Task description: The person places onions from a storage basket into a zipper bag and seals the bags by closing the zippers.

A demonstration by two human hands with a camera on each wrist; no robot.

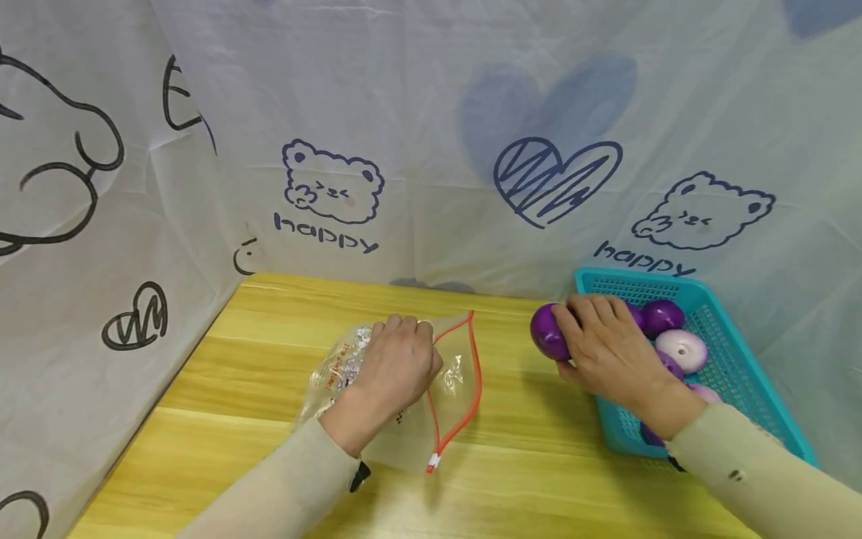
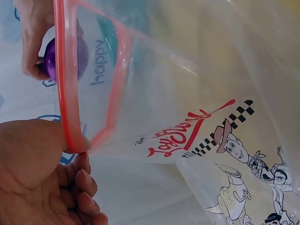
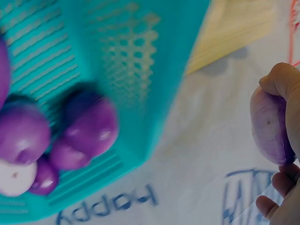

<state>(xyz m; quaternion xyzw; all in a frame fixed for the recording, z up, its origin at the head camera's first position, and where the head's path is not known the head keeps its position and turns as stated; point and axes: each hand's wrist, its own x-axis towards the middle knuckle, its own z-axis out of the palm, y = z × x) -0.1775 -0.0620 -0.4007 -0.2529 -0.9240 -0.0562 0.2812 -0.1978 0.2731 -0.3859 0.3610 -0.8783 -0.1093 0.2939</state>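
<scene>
My left hand (image 1: 400,363) pinches the rim of a clear zip bag (image 1: 404,442) with an orange-red zip edge, whose mouth gapes toward the right. Cartoon figures and red lettering are printed on the bag (image 2: 206,140), as the left wrist view shows. My right hand (image 1: 602,340) grips a glossy purple rounded piece (image 1: 549,332) above the table, between the bag and a turquoise basket. In the right wrist view this piece (image 3: 268,126) shows a paler side with a small dot, held between thumb and fingers. The bag's far side is partly hidden by my left hand.
The turquoise basket (image 1: 747,359) stands at the right, with several purple rounded pieces (image 1: 663,318) and a pale round one (image 1: 682,351) inside. A wooden table (image 1: 222,374) lies under everything. Printed white sheeting (image 1: 417,150) hangs behind and at the left.
</scene>
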